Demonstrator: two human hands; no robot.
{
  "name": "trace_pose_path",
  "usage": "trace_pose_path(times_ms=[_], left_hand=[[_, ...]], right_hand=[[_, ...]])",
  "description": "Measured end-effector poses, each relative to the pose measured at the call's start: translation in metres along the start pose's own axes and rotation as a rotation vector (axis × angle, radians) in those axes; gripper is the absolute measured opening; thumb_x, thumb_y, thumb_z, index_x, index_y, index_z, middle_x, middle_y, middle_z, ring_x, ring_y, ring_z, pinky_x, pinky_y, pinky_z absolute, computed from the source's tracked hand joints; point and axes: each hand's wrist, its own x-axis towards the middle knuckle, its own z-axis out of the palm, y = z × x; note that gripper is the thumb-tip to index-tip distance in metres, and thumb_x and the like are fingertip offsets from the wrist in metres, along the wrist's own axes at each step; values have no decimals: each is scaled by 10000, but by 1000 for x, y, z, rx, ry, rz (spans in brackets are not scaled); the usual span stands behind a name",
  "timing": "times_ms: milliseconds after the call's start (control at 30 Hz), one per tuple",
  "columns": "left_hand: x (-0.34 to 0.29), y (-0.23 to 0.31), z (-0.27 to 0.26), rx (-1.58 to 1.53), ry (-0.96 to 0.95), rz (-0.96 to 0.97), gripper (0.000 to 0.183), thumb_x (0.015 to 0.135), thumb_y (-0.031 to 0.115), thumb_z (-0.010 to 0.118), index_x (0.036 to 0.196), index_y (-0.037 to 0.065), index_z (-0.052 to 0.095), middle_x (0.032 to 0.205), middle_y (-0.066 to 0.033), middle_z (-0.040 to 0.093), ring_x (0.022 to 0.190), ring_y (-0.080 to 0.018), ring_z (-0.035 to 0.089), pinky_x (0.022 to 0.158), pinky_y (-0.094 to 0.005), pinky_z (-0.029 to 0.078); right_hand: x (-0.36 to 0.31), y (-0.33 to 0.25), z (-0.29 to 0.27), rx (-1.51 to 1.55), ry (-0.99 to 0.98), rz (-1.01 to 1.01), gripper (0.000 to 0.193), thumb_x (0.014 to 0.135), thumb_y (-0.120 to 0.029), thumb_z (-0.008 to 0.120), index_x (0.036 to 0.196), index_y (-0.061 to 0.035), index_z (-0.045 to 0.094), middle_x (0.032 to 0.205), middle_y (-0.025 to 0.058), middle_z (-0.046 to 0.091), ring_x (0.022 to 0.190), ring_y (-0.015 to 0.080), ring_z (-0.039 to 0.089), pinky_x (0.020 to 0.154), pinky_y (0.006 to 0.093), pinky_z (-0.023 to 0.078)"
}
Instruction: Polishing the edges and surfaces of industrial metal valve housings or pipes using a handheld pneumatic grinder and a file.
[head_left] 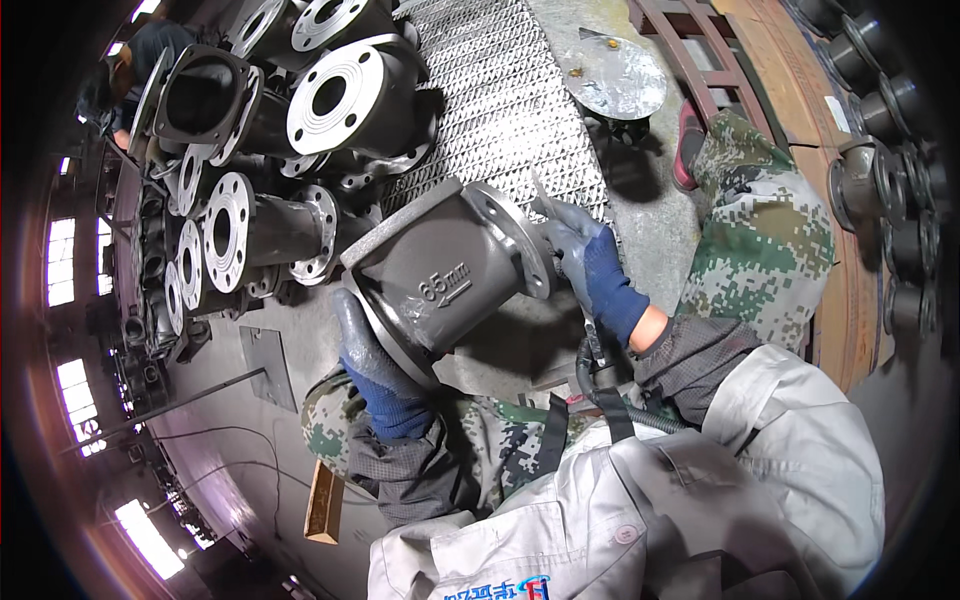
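A grey cast-metal valve body point(440, 265), with flanged ends and raised lettering and an arrow on its side, is tilted in front of me above my lap. My left hand point(375, 365), in a grey-coated blue glove, is closed around the flange at its lower left end. At the opposite end, close to the drilled round flange, my right hand point(590, 260) wears the same kind of glove. Its fingers are closed on a slim pointed metal tool point(540, 190), whose tip sticks up past them. The glove hides most of this tool.
Several flanged castings point(335, 95) are stacked at the upper left, beside a metal mesh mat point(500, 90). A round metal stool top point(615, 75) stands beyond my right hand. More castings point(865, 185) line the right side. A hose point(590, 375) runs near my lap. Another person point(150, 55) is at the far left.
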Motion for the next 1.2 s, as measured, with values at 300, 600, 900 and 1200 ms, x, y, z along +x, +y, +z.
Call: trace_pose_path(times_ms=[300,600,900,1200], left_hand=[[4,13,1,-206,46,-9,371,1032,133,379,1334,-81,405,1104,-189,624,932,-213,654,769,-324,548],[-5,-8,5,-304,-1,-48,377,1000,95,440,1355,-30,408,1077,-204,617,890,-226,647,773,-360,541],[-5,-12,1,52,59,167,459,963,17,469,1407,-9,356,1110,-209,612,933,-251,646,783,-359,540],[-10,-12,5,-220,33,-88,387,984,100,440,1329,-75,426,1052,-213,623,887,-270,657,776,-354,524]], right_hand=[[-8,-50,11,-585,-166,-737,350,817,-21,561,1149,-63,663,980,137,679,864,268,673,766,361,550],[-12,-63,26,-947,-251,-752,396,744,-61,614,1128,-142,671,986,136,650,838,325,647,725,419,543],[-10,-66,32,-1017,-185,-866,370,826,-84,552,1186,-129,629,970,145,679,770,298,671,613,430,548],[-11,-75,56,-1449,-357,-389,589,782,-93,581,1357,-188,491,943,75,662,747,264,672,515,439,520]])
